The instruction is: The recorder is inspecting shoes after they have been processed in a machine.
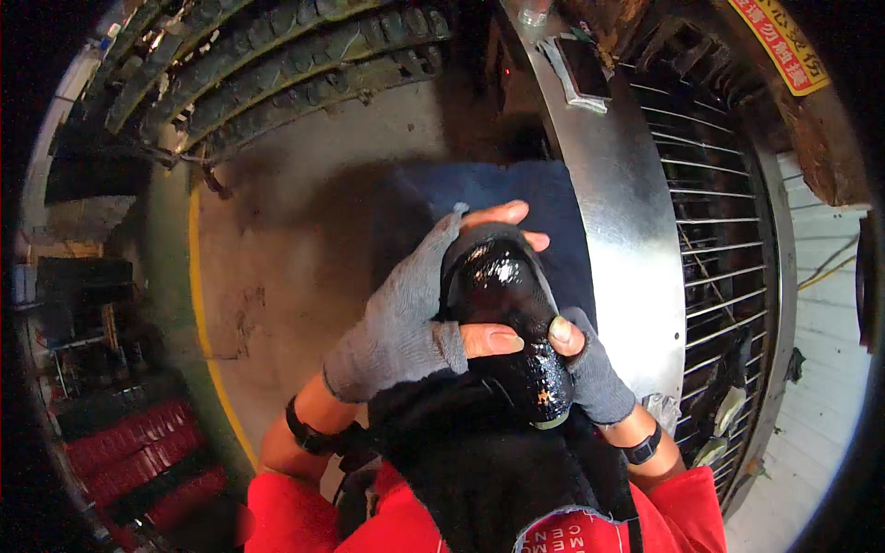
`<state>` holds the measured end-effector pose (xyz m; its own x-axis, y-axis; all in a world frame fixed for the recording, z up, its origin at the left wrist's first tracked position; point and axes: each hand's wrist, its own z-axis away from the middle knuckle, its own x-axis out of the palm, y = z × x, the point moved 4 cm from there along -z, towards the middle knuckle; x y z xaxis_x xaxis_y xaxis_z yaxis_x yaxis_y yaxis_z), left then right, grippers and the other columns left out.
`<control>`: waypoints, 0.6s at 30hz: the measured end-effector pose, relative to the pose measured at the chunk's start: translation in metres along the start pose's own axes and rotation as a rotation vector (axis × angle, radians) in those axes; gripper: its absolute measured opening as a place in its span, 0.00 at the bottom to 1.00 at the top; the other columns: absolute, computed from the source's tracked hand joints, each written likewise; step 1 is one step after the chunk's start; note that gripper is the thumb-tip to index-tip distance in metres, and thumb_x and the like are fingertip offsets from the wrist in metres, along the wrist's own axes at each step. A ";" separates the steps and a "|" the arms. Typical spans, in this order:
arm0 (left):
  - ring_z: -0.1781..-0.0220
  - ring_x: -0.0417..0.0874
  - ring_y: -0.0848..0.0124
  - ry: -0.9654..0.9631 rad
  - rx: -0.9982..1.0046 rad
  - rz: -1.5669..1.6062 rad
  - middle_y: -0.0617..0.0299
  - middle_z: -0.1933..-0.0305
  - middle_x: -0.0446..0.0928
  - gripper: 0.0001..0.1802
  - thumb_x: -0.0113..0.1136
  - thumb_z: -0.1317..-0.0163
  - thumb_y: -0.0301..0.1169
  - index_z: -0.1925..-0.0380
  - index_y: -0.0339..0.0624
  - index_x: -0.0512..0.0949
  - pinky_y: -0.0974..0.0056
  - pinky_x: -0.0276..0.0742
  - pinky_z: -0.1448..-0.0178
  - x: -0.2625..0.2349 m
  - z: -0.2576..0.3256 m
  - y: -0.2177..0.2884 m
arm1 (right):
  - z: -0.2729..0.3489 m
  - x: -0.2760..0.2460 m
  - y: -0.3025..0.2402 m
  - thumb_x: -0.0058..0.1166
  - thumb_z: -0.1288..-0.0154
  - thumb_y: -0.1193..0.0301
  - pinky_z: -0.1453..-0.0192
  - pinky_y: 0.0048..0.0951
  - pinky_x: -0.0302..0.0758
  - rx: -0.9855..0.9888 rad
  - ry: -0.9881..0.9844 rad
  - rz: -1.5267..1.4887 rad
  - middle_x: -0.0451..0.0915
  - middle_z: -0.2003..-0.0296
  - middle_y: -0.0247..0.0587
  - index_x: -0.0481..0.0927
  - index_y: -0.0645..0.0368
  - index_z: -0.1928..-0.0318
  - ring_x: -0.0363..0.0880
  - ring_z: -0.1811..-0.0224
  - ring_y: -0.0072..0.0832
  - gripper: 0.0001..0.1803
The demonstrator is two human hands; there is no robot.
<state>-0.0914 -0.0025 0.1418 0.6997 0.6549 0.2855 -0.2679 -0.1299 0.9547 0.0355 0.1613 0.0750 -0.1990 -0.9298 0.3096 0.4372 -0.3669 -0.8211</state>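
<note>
We hold a glossy black rounded object (pixel 507 323) in front of our chest, above the concrete floor (pixel 295 240). Our left hand (pixel 406 323), in a grey fingerless glove, has its grip closed over the top and side. Our right hand (pixel 590 369) clasps the lower right edge.

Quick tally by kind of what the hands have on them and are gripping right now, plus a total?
Grey fingerless gloves: 2, on the left hand and the right hand
Black wristbands: 2, left and right
Glossy black rounded object held by both hands: 1
Total: 5
</note>
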 end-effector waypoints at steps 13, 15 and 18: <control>0.26 0.76 0.42 0.099 0.577 0.269 0.42 0.24 0.71 0.55 0.86 0.45 0.42 0.24 0.44 0.60 0.40 0.70 0.20 -0.024 0.021 0.012 | 0.028 -0.030 0.000 0.52 0.19 0.44 0.56 0.31 0.88 0.340 -0.295 -0.450 0.88 0.51 0.50 0.75 0.65 0.30 0.91 0.55 0.37 0.36; 0.22 0.71 0.42 -0.048 0.542 0.159 0.41 0.22 0.67 0.54 0.79 0.43 0.50 0.22 0.43 0.60 0.40 0.65 0.18 -0.016 0.012 0.011 | 0.027 -0.054 -0.024 0.55 0.20 0.46 0.57 0.31 0.87 0.091 0.016 -0.183 0.89 0.53 0.46 0.78 0.64 0.34 0.90 0.58 0.35 0.34; 0.14 0.58 0.44 -0.412 0.257 0.232 0.40 0.14 0.55 0.58 0.58 0.34 0.71 0.17 0.42 0.56 0.39 0.49 0.13 0.008 -0.007 0.002 | 0.021 -0.084 -0.078 0.64 0.25 0.51 0.38 0.32 0.81 -0.079 0.111 -0.043 0.86 0.49 0.36 0.82 0.62 0.38 0.84 0.47 0.26 0.29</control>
<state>-0.0915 0.0079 0.1455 0.8571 0.2476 0.4516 -0.3117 -0.4487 0.8376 0.0364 0.2672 0.1227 -0.3136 -0.9030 0.2937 0.3569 -0.3987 -0.8448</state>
